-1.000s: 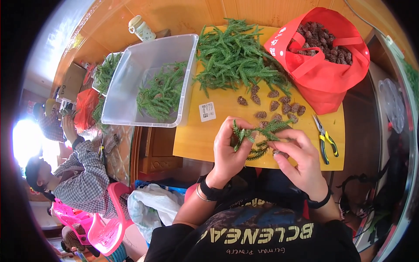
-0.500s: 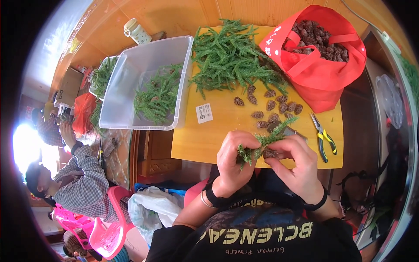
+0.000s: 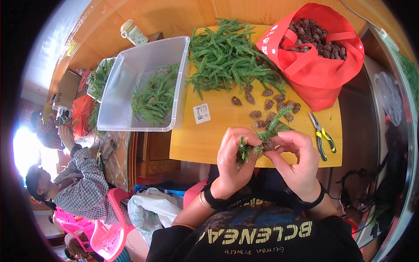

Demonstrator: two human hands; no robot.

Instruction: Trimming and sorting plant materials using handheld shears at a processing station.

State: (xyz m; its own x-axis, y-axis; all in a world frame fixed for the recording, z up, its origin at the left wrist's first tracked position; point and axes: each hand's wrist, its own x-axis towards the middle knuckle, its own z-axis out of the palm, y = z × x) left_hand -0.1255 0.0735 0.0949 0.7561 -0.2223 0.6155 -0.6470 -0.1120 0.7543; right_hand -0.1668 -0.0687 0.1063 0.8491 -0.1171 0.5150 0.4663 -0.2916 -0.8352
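My left hand (image 3: 235,153) is closed round a green artificial pine sprig (image 3: 275,125) over the front edge of the yellow table. Some needles poke out below its fingers, and the long tip points up and to the right. In my right hand (image 3: 300,159), thumb and fingers pinch a small brown pine cone (image 3: 267,146) against the middle of the sprig. Fingers partly hide the place where cone and sprig meet. Several loose pine cones (image 3: 269,105) lie on the table just beyond my hands. To their right rest pliers (image 3: 322,136) with black and yellow handles.
Green sprigs (image 3: 227,59) are heaped at the table's back. A red bag (image 3: 312,83) full of pine cones stands at the back right. A clear plastic bin (image 3: 114,87) with sprigs stands at left, near a white label (image 3: 201,113). Another person (image 3: 83,183) sits further left.
The sprig's tip has swung more upright, and the fingers of both hands have shifted slightly around the sprig and cone. The whole view has moved a little.
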